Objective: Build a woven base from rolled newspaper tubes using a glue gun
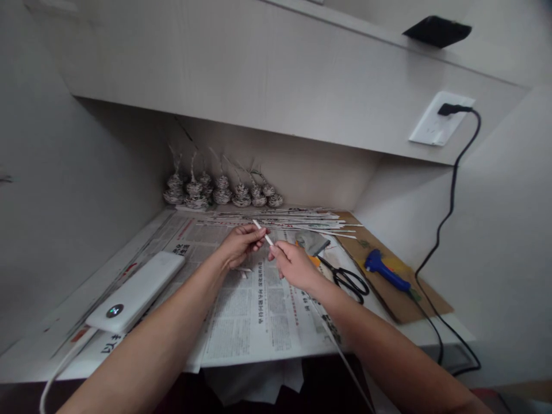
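At the front edge of the worktop, printed newspaper, flat and right up to the rim. Toward the front left corner, a white power bank with a small lit display, and off its near end a white cable, looping down over the front edge. On to the middle now, and straight into the action: between both hands, a thin white stick, aslant above the newspaper. Along its upper stretch the left hand, narrow, in a thumb-and-finger pinch; at its lower end the right hand, narrow too, fingers folded onto it. Just under the left hand, a small white scrap. Over to the right edge: brown cardboard, and on top, a blue corded tool. Beside the cardboard, black scissors, and just beyond, a grey packet, contents impossible to tell. Farther back, a spread of thin paper strips, some across the cardboard. Along the back edge, toward the left corner, a row of gourd-shaped woven pieces, upright, stems on top, insides hidden. Higher still, a white wall socket with a black plug in it.
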Action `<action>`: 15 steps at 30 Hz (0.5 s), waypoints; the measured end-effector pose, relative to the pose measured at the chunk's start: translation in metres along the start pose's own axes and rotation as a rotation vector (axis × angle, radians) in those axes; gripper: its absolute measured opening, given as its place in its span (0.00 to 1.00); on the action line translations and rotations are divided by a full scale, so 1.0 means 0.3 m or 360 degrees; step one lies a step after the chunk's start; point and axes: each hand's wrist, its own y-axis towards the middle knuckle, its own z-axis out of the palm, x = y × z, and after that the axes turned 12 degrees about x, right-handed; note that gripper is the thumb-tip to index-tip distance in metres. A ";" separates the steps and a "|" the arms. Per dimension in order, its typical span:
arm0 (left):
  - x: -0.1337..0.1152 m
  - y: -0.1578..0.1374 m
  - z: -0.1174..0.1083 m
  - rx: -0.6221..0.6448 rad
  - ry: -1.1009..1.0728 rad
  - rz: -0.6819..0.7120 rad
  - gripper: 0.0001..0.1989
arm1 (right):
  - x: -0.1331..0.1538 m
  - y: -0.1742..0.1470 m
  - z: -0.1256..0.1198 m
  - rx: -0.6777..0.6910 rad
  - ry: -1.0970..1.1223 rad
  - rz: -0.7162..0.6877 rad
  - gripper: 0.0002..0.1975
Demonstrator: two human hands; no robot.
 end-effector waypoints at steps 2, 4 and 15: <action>-0.003 -0.002 0.001 0.0018 0.0004 0.0000 0.16 | 0.006 -0.007 -0.005 0.0127 0.0358 0.0070 0.18; -0.004 -0.004 0.003 0.0053 -0.0012 -0.0007 0.17 | 0.012 -0.014 -0.014 0.0433 0.0862 0.0138 0.18; -0.002 -0.008 0.003 0.0107 0.0037 -0.0028 0.15 | 0.008 0.008 -0.005 0.0100 0.0310 -0.0008 0.18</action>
